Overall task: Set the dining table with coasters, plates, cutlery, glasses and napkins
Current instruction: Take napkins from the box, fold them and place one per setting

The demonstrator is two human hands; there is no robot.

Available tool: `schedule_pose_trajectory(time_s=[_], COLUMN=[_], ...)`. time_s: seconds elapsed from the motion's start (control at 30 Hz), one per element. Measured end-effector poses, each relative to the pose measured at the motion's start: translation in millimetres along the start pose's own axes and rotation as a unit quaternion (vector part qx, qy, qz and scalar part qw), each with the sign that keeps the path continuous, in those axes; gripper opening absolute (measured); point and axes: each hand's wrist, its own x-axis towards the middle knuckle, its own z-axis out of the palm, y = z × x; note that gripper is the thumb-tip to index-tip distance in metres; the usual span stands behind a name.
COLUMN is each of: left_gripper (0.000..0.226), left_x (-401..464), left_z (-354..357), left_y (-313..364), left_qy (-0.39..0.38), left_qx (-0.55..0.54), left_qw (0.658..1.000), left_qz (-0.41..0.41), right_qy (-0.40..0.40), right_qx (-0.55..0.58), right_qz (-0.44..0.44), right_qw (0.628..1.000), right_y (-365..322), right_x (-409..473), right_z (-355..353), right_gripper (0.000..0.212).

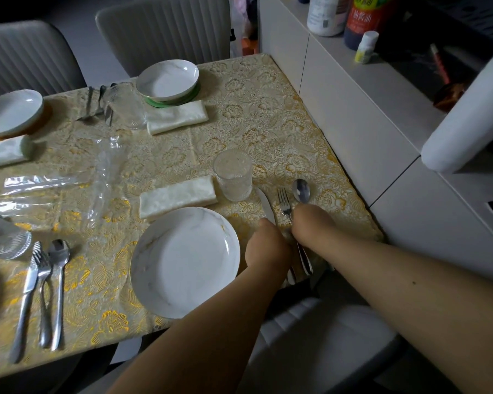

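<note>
Both hands work at the table's [268, 89] right edge, beside the near-right plate [184, 261]. The left hand [265, 248] rests on the knife [265, 204] and the right hand [310, 223] on the fork [284, 201] and spoon [301, 190]; fingers are hidden, so neither grip can be told. A glass [234, 174] and napkin [178, 196] lie just beyond the plate.
</note>
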Motion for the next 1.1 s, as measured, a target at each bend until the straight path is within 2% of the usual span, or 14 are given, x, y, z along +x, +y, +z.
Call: schedule_pose_trajectory(time_s=[0.07,0.13,0.23,0.33,0.47,0.57,0.67,0.83,1.0,1.1], left_gripper=[0.027,0.024,0.026,0.028,0.024,0.021,0.013,0.017,0.024,0.027], left_x=[0,-4,-11,-10,-7,-11,-13,-24,-50,-75], left_z=[-1,-4,-19,-43,-79,-99,-111,-132,-158,-180], left_y=[-2,-5,-11,-28,-70,-98,-113,-128,-154,-183], left_qy=[0.003,0.024,0.086,0.162,0.214,0.222,0.221,0.195,0.203,0.232], left_qx=[-0.007,-0.007,0.023,0.023,0.007,0.001,-0.011,-0.023,-0.048,-0.051], left_qw=[1.0,1.0,0.995,0.986,0.977,0.974,0.973,0.977,0.976,0.969], left_qz=[0.003,0.019,0.048,0.037,-0.01,-0.045,-0.066,-0.079,-0.069,-0.064], right_qy=[0.035,0.087,0.122,0.056,-0.05,-0.009,0.044,0.062,0.067,0.061], right_qx=[0.015,0.041,0.067,0.089,0.078,0.083,0.093,0.118,0.179,0.221], right_qz=[-0.002,-0.003,-0.051,-0.088,-0.099,-0.101,-0.13,-0.176,-0.19,-0.213], right_qw=[0.999,0.995,0.989,0.991,0.991,0.991,0.986,0.975,0.963,0.95], right_y=[-2,-4,-15,-37,-71,-88,-106,-148,-194,-234], right_x=[-1,-2,-5,-7,-11,-20,-27,-45,-79,-108], right_z=[-4,-6,-10,-11,0,2,-1,-5,-12,-10], right_gripper=[0.007,0.018,0.011,0.034,0.034,0.04,0.032,0.025,0.033,0.024])
